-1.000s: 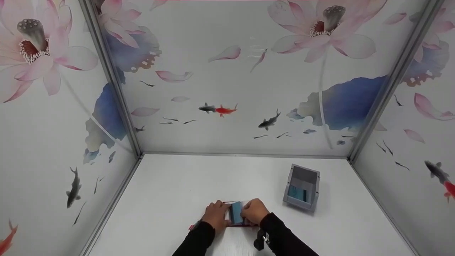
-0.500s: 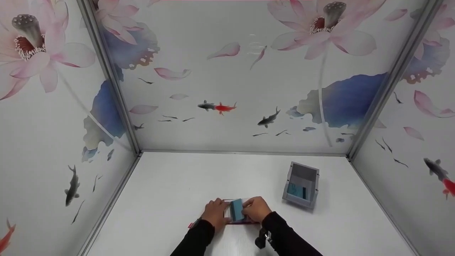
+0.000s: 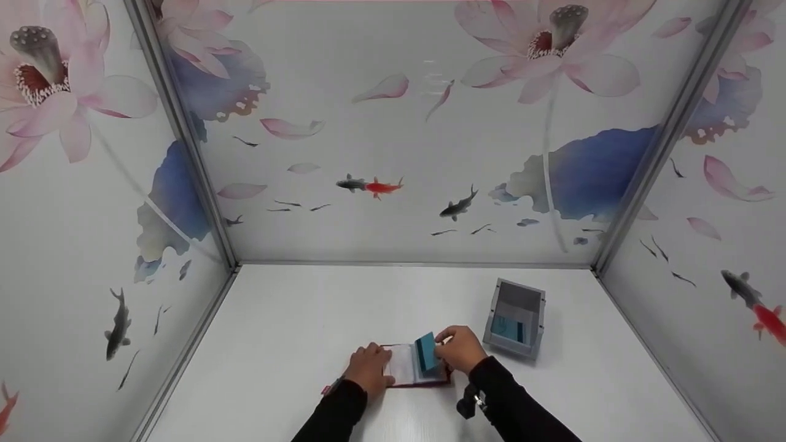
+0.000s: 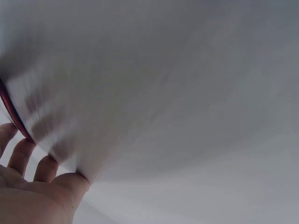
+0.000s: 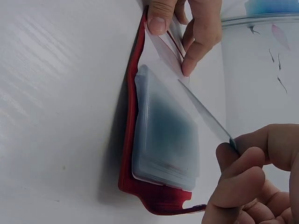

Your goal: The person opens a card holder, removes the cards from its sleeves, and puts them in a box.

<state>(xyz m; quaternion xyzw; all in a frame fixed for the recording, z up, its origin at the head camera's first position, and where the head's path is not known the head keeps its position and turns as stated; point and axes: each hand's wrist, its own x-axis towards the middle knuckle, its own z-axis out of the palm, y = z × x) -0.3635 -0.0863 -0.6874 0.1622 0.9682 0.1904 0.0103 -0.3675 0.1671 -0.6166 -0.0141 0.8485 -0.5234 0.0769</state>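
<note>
A card holder with a dark red cover (image 5: pixel 159 203) lies opened on the white table, its clear sleeves (image 5: pixel 166 140) stacked on the right half and pale leaves on the left (image 3: pixel 402 363). My right hand (image 3: pixel 459 348) pinches a blue card with a dark stripe (image 3: pixel 427 351) by its right edge. The card is tilted up over the sleeves; the right wrist view shows it nearly edge-on. With fingers spread, my left hand (image 3: pixel 366 370) rests on the holder's left side, thumb (image 5: pixel 158 25) on the leaf. In the left wrist view, fingertips touch the red edge (image 4: pixel 16 116).
A grey plastic box (image 3: pixel 519 299) stands behind and to the right of the holder, with a blue card (image 3: pixel 506 328) in it. White panels printed with lotus flowers and fish enclose the table at left, back (image 3: pixel 368 233) and right.
My right hand has moved right and slightly away from me with the blue card, which now stands tilted, uncovering the pale left leaf. My left hand stays on the holder. The head view shifted slightly.
</note>
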